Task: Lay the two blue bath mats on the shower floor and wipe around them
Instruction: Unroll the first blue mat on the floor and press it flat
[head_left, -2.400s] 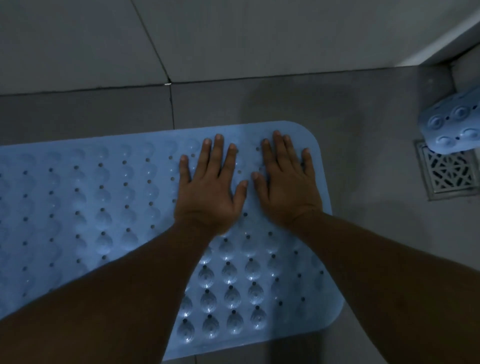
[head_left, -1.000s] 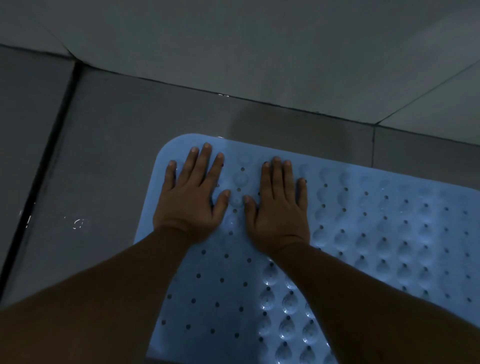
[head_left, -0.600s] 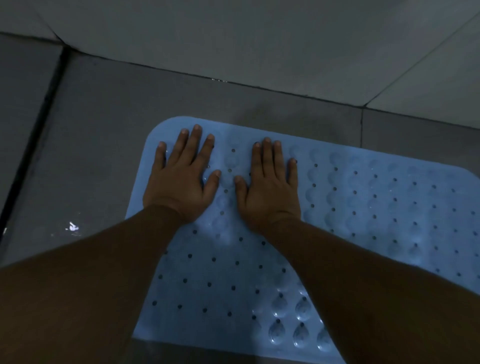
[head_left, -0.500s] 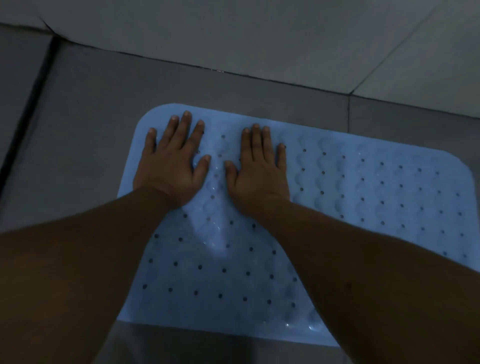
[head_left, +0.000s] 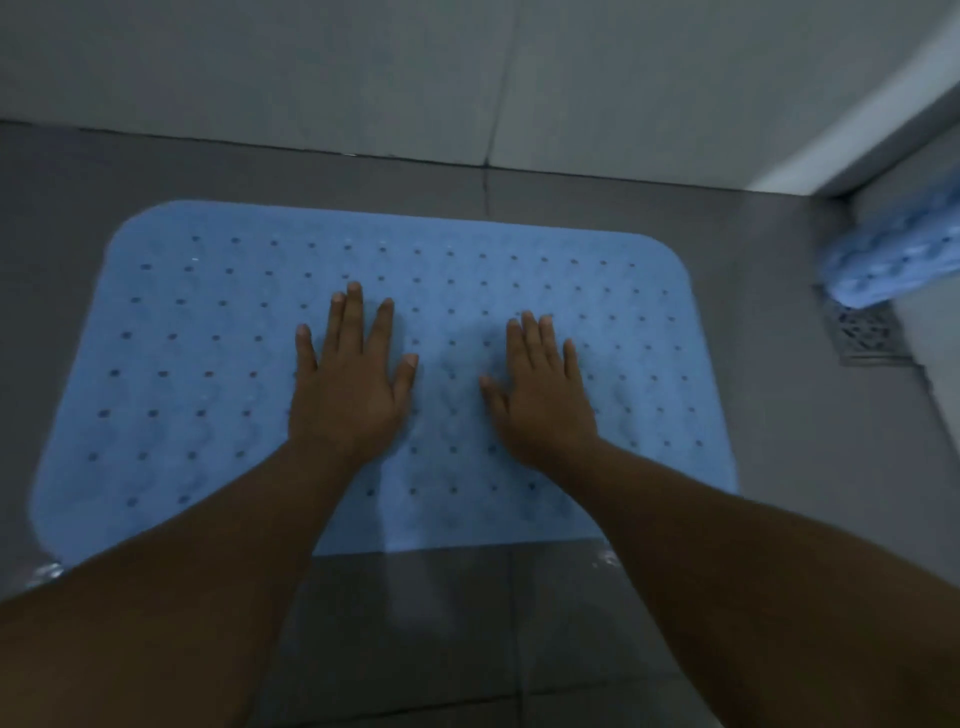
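Observation:
One blue bath mat (head_left: 208, 364), dotted with small holes, lies flat on the grey shower floor, its far edge close to the wall. My left hand (head_left: 353, 384) presses palm-down near the mat's middle with fingers spread. My right hand (head_left: 540, 395) lies flat a little to the right, apart from the left. Neither hand holds anything. The second blue mat (head_left: 893, 265) is bunched up against the right wall, its suction cups showing, blurred.
A metal floor drain (head_left: 867, 338) sits under the bunched mat at the right. Grey tiled walls (head_left: 363, 67) meet the floor just beyond the flat mat, and a corner closes in at the upper right. Wet floor tile (head_left: 441, 623) lies in front of the mat.
Both hands slid from the mat's left end to its middle and moved apart. The view swung right, bringing the drain and bunched mat back into sight.

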